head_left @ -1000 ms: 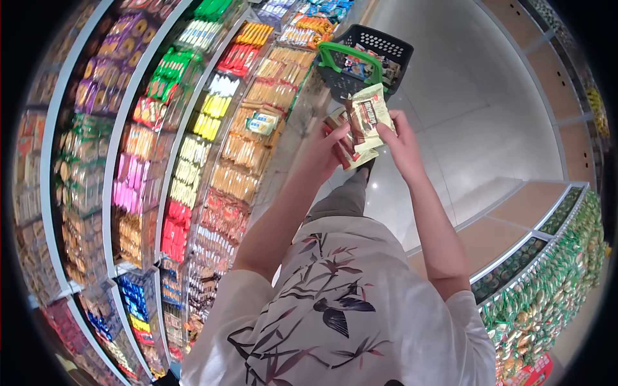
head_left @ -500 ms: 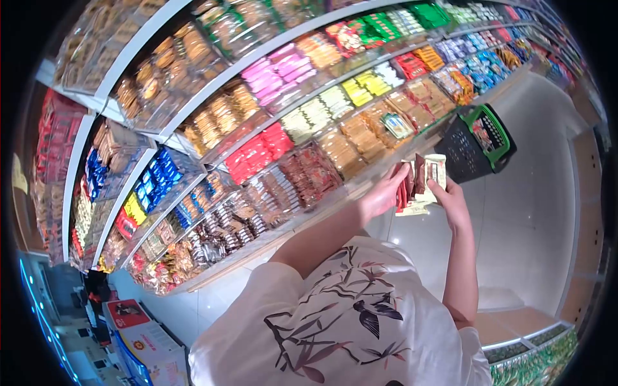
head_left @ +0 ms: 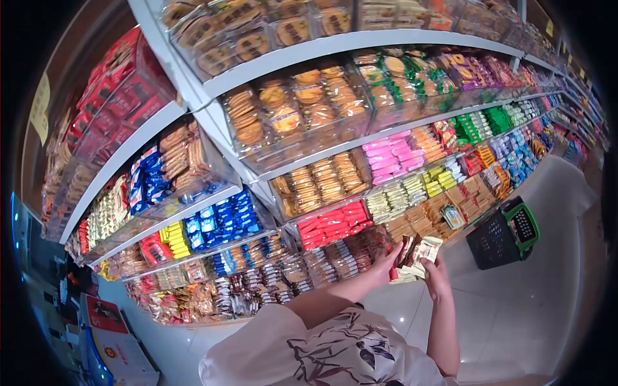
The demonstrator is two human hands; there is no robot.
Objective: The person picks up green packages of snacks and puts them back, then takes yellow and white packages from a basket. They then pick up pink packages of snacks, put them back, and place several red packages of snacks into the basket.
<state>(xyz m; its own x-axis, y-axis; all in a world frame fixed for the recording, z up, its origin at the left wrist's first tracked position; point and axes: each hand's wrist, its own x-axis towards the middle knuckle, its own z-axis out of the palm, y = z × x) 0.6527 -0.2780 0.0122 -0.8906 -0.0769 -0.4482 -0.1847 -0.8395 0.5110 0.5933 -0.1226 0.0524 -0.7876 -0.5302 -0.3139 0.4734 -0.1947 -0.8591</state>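
Left hand [head_left: 385, 264] grips a brown packet [head_left: 407, 249], right hand [head_left: 436, 275] a cream packet [head_left: 426, 248] — between them, long axis pointing away. The basket [head_left: 488, 243] sits beyond the right hand, the nearer one.

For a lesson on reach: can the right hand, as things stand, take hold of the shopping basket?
Probably not: the right hand holds a cream packet and the shopping basket stands apart, though nothing visible blocks the way.

You recorded brightly lit shelves [head_left: 386, 37], bowed by distortion toward dark, rounded borders. Small glare spots marked the floor [head_left: 479, 309]; blue lights [head_left: 16, 217] glowed in dimness at left, and far-right packets [head_left: 547, 103] looked soft.
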